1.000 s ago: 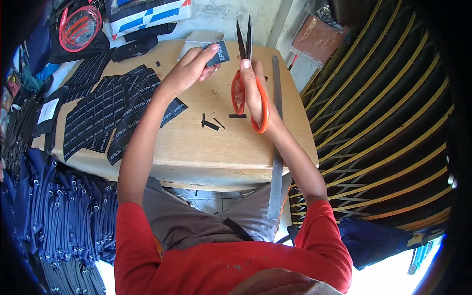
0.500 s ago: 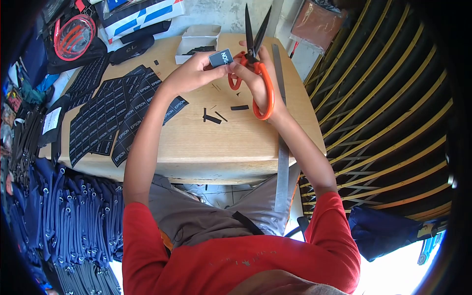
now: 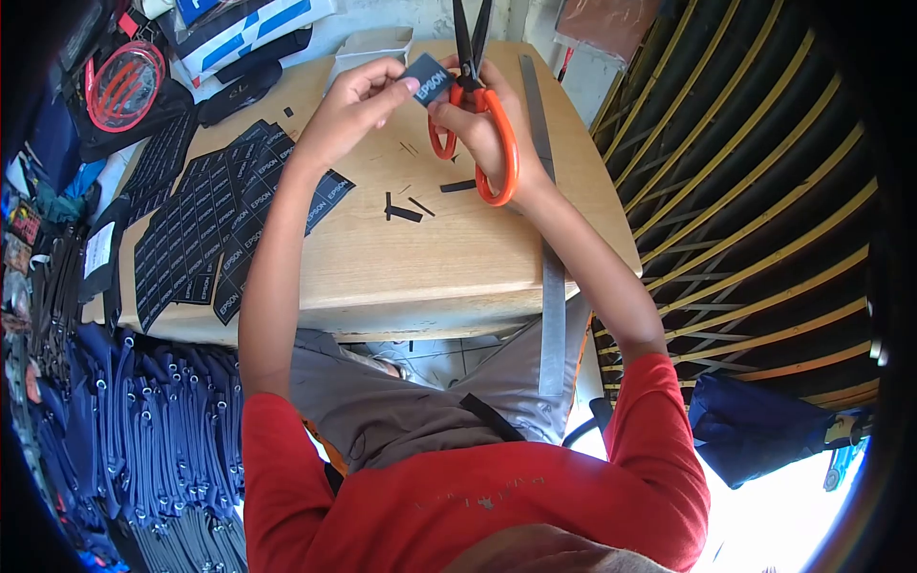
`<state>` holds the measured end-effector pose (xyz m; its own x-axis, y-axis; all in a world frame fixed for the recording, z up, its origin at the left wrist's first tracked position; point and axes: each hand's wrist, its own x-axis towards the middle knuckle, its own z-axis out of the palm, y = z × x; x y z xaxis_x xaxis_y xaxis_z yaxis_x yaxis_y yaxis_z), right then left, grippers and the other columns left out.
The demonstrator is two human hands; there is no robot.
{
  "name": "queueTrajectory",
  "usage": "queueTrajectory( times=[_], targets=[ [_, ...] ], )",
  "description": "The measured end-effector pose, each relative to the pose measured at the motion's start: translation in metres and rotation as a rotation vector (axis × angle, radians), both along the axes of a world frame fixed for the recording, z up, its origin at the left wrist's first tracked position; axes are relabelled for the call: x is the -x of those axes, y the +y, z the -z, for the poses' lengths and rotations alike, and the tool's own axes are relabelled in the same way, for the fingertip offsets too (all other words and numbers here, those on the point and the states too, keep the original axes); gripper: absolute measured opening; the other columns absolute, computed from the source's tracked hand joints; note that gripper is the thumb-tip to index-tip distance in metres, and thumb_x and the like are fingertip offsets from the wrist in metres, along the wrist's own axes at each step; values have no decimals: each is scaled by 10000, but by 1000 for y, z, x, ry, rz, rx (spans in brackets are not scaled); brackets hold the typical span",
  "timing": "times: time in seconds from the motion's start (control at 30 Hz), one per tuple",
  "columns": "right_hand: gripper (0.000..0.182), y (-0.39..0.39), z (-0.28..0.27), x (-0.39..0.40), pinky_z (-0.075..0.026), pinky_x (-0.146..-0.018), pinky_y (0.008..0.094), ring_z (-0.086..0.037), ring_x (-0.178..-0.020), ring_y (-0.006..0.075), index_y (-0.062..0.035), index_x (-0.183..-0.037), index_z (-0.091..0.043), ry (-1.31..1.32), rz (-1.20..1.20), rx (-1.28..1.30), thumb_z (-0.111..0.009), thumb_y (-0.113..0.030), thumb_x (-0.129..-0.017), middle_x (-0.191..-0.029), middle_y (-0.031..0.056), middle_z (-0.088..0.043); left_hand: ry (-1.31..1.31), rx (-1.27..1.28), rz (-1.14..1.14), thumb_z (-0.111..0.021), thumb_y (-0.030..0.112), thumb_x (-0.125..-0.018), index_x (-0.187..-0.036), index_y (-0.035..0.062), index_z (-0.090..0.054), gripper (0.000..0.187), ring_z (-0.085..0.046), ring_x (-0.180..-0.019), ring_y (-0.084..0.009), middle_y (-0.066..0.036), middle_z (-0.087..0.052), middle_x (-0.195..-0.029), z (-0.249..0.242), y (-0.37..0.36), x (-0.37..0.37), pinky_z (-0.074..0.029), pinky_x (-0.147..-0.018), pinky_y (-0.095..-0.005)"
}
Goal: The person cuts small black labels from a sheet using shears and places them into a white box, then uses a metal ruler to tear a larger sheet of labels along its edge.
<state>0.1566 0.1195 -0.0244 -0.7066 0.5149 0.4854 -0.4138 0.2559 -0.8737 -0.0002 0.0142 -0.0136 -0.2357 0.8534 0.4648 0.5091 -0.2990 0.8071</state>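
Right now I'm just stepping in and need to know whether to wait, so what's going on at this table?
A person in a red shirt is trimming labels. The left hand holds a small black label printed EPSON, and the right hand works orange-handled scissors right beside it, blades nearly closed. Sheets of uncut labels lie on the left of the wooden table, thin black offcuts sit in the middle, and a metal ruler lies along the right edge.

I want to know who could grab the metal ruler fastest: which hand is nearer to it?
Right. The right hand, holding the orange scissors, is just beside the metal ruler; the left hand, pinching an EPSON label, is farther away.
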Motion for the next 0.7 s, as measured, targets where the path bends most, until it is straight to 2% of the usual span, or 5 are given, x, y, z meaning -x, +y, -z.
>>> queueTrajectory(
  times=[0.23,0.27,0.5,0.67,0.7],
  targets=[
    [444,15,-3,4,-414,-690,262,-518,-754,120,-12,-1157,-495,84,68,169,-677,-269,-845,-884,51,-570,-28,-15,-161,-610,284,-948,-900,78,-615,212,-366,-585,-30,76,-436,-644,6,5,11,-293,-547,-197],
    [374,23,0,1,-435,-852,380,-543,-1035,189,-35,-1152,-517,127,-41,231,-635,-276,-892,-1000,80,-582,-29,-3,-162,-610,284,-948,-900,78,-615,212,-366,-585,-30,76,-436,-644,9,6,15,-293,-547,-197],
    [414,33,-6,1,-413,-928,416,-534,-1093,202,-56,-1204,-512,161,12,200,-575,-366,-936,-1063,82,-575,29,-33,-373,-625,278,-921,-775,57,-551,275,-357,-540,-61,30,-458,-592,31,21,54,-295,-497,-270],
    [469,53,-19,-9,-392,-968,451,-515,-1098,213,-80,-1282,-472,388,-86,256,-555,-396,-945,-1115,99,-513,777,43,-1038,-617,298,-882,-849,5,-597,296,-621,-589,-320,-159,-650,-692,45,47,96,-510,-609,-439],
    [489,56,-21,-13,-410,-958,455,-529,-1047,231,-75,-1304,-448,389,-105,296,-530,-405,-953,-1104,115,-493,800,260,-1063,-563,308,-907,-932,17,-618,297,-654,-790,-388,-167,-677,-853,41,51,96,-547,-725,-451]
  ],
)
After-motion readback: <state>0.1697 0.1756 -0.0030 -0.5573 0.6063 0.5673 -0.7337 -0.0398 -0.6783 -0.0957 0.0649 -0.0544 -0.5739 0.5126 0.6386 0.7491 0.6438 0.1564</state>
